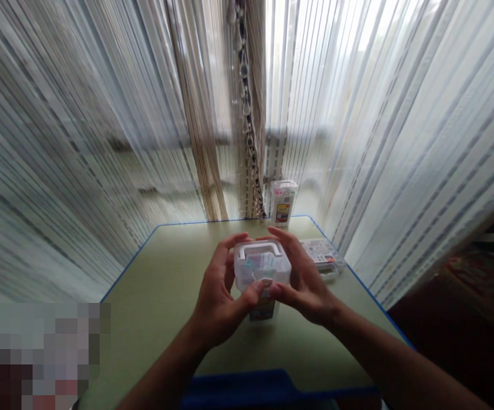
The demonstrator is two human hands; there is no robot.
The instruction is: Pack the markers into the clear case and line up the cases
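Box point(241, 279) sits between both hands over the middle of the table point(178, 285), nearer the front edge than the tub point(284, 199) is; whether its base rests on the surface is hard to tell. Its lid point(268, 263) is on and lies level. Both thumbs meet at the front clasp point(266, 282), so the work in hand seems to centre on that closure; whether it is fastened or loose cannot be made out under them. Left hand point(223, 290) and right hand point(309, 285) grasp the box from either side, fingers curved around the lid's rim.

The box is clear, smooth plastic, tall with rounded corners, topped by a squared white handle point(259, 246) lying flat. Teal bits show through the lid, and a dark label point(262, 310) marks the front. By the far edge, right of centre, stands the tub, a similar clear upright one, lidded and apart from the hands. Along the right edge lies a flat, clear case point(321, 253), glossy and printed. Blue trim borders the pale green top; beyond hangs a stringy, translucent curtain point(114, 142).
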